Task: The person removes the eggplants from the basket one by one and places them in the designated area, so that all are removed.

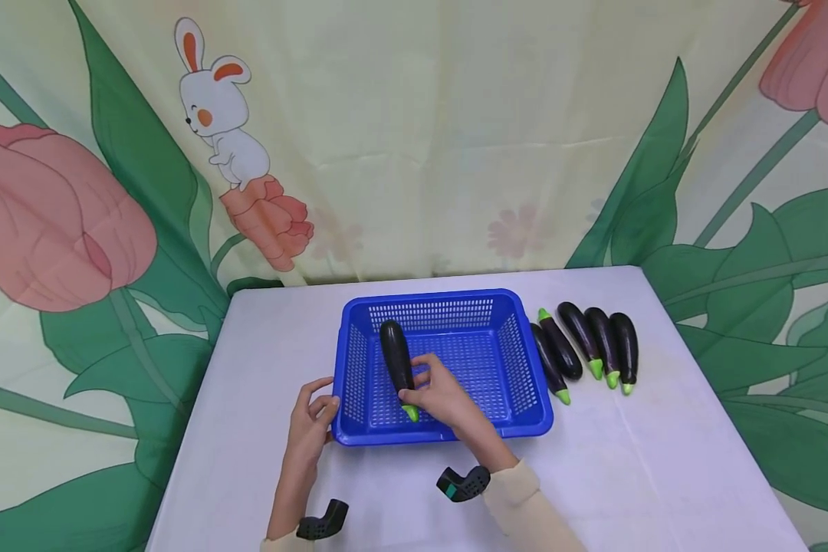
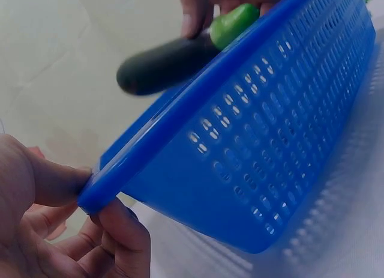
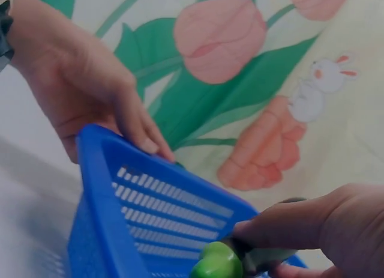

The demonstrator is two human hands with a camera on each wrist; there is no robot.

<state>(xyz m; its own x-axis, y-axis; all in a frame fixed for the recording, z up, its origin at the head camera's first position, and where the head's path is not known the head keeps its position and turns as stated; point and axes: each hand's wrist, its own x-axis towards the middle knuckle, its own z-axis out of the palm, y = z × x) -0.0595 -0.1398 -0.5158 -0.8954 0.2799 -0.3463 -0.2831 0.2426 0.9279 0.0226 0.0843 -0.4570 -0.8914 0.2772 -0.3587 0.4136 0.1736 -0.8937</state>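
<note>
A blue plastic basket (image 1: 441, 434) with slotted walls stands on the white table. My right hand (image 1: 441, 395) pinches a dark eggplant (image 1: 395, 354) near its green stem end and holds it over the left part of the basket. In the left wrist view this eggplant (image 2: 165, 65) shows above the rim. My left hand (image 1: 308, 424) grips the basket's left rim, thumb on top and fingers curled below, as the left wrist view shows. The right wrist view has the green stem cap (image 3: 219, 263) beside my right thumb (image 3: 282, 227).
Several more eggplants (image 1: 579, 337) lie side by side on the table (image 1: 635, 475), right of the basket; the leftmost lies against its wall. Behind the table hangs a curtain (image 1: 421, 153) printed with tulips and a rabbit. Each wrist wears a black camera mount (image 1: 464, 484).
</note>
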